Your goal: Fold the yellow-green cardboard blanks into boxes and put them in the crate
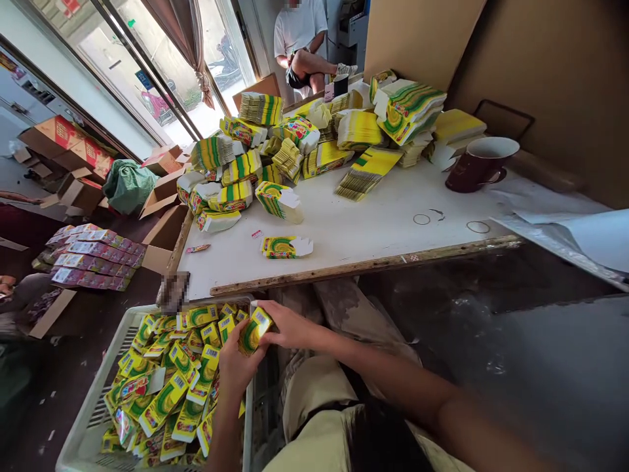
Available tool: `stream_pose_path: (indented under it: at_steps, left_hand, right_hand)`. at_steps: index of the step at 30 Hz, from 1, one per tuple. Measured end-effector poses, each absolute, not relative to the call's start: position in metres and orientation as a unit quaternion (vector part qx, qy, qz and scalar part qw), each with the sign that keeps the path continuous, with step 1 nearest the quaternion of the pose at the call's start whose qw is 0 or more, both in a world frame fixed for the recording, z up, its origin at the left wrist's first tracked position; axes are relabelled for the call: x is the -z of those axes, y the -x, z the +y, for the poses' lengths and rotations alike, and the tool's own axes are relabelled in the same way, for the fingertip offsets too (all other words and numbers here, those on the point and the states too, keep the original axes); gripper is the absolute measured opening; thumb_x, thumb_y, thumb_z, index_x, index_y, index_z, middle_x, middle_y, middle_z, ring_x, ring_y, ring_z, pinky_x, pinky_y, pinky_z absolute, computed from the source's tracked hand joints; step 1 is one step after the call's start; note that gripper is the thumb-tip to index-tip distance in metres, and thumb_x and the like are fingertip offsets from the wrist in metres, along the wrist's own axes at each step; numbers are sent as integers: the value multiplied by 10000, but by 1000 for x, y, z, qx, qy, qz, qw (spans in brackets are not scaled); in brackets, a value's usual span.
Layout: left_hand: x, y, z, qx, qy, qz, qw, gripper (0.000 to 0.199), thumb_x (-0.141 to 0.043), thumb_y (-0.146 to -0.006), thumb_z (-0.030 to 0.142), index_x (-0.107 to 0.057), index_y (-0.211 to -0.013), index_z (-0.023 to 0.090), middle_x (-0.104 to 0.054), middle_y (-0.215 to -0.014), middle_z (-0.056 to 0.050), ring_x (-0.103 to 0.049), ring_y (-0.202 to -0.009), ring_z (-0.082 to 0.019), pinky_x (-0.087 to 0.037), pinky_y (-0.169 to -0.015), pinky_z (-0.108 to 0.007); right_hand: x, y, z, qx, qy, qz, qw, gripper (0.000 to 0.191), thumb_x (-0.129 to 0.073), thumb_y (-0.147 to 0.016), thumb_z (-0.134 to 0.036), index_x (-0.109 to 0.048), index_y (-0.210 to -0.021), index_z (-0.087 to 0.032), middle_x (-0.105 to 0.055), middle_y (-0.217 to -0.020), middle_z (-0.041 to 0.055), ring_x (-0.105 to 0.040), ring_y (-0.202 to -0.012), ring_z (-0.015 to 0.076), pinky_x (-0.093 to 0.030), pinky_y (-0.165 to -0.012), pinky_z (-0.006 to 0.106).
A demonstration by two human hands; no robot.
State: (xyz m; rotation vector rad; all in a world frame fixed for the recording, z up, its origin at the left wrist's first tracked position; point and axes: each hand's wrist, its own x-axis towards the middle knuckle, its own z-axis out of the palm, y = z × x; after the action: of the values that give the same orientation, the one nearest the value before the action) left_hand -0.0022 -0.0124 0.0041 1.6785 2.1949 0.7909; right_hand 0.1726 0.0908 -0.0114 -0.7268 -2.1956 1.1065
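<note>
Between my two hands is a small yellow and green carton (255, 329), held over the right rim of a plastic crate. My left hand (238, 357) grips it from the left and below. My right hand (281, 325) has its fingers closed on the carton's right side and upper end. Below and to the left, the white crate (89, 387) is filled with many cartons of the same print, lying at all angles. On the table (354, 229) ahead, one unfolded-end carton (285, 247) lies near the front edge, with a small stack of flattened cartons (279, 202) behind it.
Piles of flat yellow cartons (361, 130) cover the table's back. A dark red mug (479, 165) stands at the right, near plastic sheeting (580, 242). Stacked pink-purple boxes (98, 257) and open cardboard boxes (166, 237) are on the floor at left. A person (301, 33) sits behind the table.
</note>
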Motion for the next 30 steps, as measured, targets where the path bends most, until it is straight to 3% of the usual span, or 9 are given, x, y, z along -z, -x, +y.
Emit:
stream_pose_path:
  at_steps: [2, 5, 7, 10, 13, 18, 25, 30]
  left_hand:
    - [-6, 21, -18, -281, -526, 799, 77, 609, -711, -703, 541, -605, -1184, 183, -706, -1124, -126, -684, -1004, -314, -548, -887, -446]
    - [-7, 62, -34, -249, -431, 864, -72, 659, -659, -720, 570, -590, -1226, 154, -664, -1198, -174, -625, -1117, -372, -476, -990, -525]
    - [-5, 87, -47, -184, -381, 897, -125, 680, -659, -728, 543, -570, -1267, 136, -595, -1305, -222, -530, -1243, -429, -399, -1045, -596]
    - [2, 105, -61, -156, -330, 917, -161, 735, -680, -712, 541, -548, -1303, 125, -488, -1415, -265, -423, -1330, -477, -343, -1059, -653]
    - [6, 100, -57, -225, -381, 878, -183, 711, -631, -747, 584, -552, -1293, 137, -512, -1393, -243, -442, -1326, -440, -338, -1077, -633]
    - [5, 66, -22, -327, -536, 771, -109, 587, -604, -807, 599, -605, -1196, 160, -631, -1208, -172, -548, -1213, -352, -392, -1075, -549]
    - [8, 23, 7, -341, -602, 722, 24, 427, -624, -854, 499, -635, -1167, 209, -615, -1258, -142, -542, -1235, -317, -435, -1045, -520]
    - [15, 13, 4, -361, -606, 705, 75, 368, -644, -847, 455, -656, -1123, 212, -656, -1193, -126, -589, -1176, -297, -444, -1047, -526]
  right_hand:
    - [5, -172, 114, -390, 304, -822, 281, 803, -810, -738, -431, -452, -1420, -203, -565, -1415, 101, -552, -1259, 190, -461, -1039, 271]
    - [-4, -179, 167, -334, 418, -796, 282, 521, -625, -914, -317, -483, -1373, -118, -547, -1403, 177, -484, -1321, 264, -380, -1098, 378]
    - [-6, -185, 199, -298, 491, -777, 260, 452, -581, -918, -205, -491, -1337, -61, -572, -1318, 241, -511, -1256, 320, -396, -1043, 447]
    - [-2, -189, 223, -261, 537, -773, 215, 319, -532, -885, -61, -574, -1201, -60, -629, -1185, 234, -557, -1152, 316, -430, -966, 422]
    - [3, -188, 224, -231, 553, -777, 194, 335, -514, -876, -20, -562, -1200, -89, -620, -1197, 198, -564, -1118, 276, -435, -936, 363]
    - [5, -187, 218, -202, 568, -775, 188, 363, -516, -886, -29, -512, -1241, -105, -607, -1186, 170, -573, -1068, 239, -429, -897, 319]
    - [8, -187, 219, -192, 587, -759, 206, 258, -541, -870, -46, -567, -1116, -116, -619, -1108, 172, -568, -1052, 276, -409, -902, 378]
    - [7, -189, 221, -230, 585, -734, 257, 365, -544, -851, -18, -518, -1204, -107, -575, -1176, 201, -552, -1082, 282, -414, -932, 411]
